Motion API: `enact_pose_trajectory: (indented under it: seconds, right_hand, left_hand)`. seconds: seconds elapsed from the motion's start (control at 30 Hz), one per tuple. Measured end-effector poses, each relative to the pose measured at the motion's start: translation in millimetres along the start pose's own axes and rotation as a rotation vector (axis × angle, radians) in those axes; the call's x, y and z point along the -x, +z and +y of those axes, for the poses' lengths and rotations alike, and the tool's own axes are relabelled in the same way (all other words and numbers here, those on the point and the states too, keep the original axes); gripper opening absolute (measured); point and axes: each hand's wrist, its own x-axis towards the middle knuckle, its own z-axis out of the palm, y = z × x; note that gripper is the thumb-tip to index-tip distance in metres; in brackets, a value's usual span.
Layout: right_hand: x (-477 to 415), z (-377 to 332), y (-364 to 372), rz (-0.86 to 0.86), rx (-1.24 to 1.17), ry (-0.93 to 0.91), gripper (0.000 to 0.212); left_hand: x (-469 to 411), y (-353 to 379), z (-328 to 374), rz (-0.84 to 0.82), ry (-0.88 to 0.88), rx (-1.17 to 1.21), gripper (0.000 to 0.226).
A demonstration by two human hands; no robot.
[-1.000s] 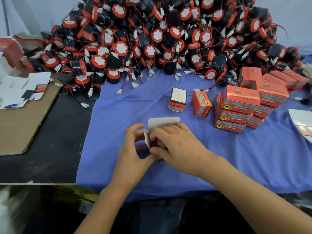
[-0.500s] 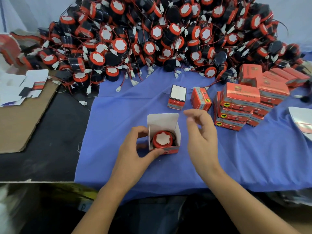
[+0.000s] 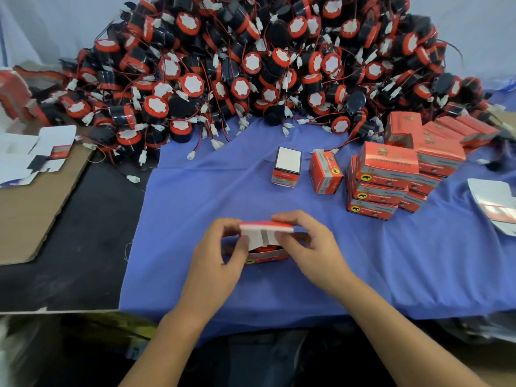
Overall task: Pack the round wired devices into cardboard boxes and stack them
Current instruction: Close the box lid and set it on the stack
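A single wide-angle view looks from the person's head, forward and steeply down onto the blue cloth on the table, with straight lines bowed towards the frame's edges. It sits close over the left hand and right hand, whose forearms enter from the bottom edge, with the small box between them just below centre. At the top it reaches the heap of round wired devices against a pale backdrop

Front-centre red box, white flaps half-closed, device seemingly inside; closed boxes stacked right; loose devices heaped behind.
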Motion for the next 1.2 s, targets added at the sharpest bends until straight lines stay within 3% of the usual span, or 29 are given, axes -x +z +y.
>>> enact_pose_trajectory:
  seconds: [0.07,0.13,0.23,0.3,0.47,0.6,0.8,0.97,1.2]
  right_hand:
    - [4,9,-6,-0.037,0.089,-0.096,0.032]
    - [9,13,-13,-0.152,0.117,-0.108,0.041]
    - [14,15,-22,-0.275,0.194,-0.086,0.059]
    - [15,15,-24,-0.263,0.232,-0.105,0.058]
    - [18,15,-22,-0.223,0.324,-0.193,0.056]
    - [14,8,-21,-0.147,0.371,-0.250,0.051]
    - [6,-5,-20,-0.134,0.462,-0.314,0.037]
    - [7,-4,-21,-0.223,0.528,-0.311,0.036]
    - [0,-9,-22,-0.139,0.506,-0.379,0.031]
  left_hand:
    - [2,-2,0,-0.020,-0.011,0.088,0.040]
    - [3,-3,-2,-0.046,0.033,0.033,0.052]
    - [3,-4,-2,-0.067,0.099,-0.107,0.045]
    - [4,-6,-1,-0.096,0.096,-0.078,0.033]
    - [10,-15,1,-0.222,0.106,-0.179,0.051]
    - [7,-18,-1,-0.186,0.225,-0.412,0.046]
    - [1,-24,3,-0.198,0.327,-0.506,0.037]
    - [2,-19,0,-0.149,0.318,-0.490,0.031]
    - [-6,-18,10,-0.088,0.364,-0.484,0.031]
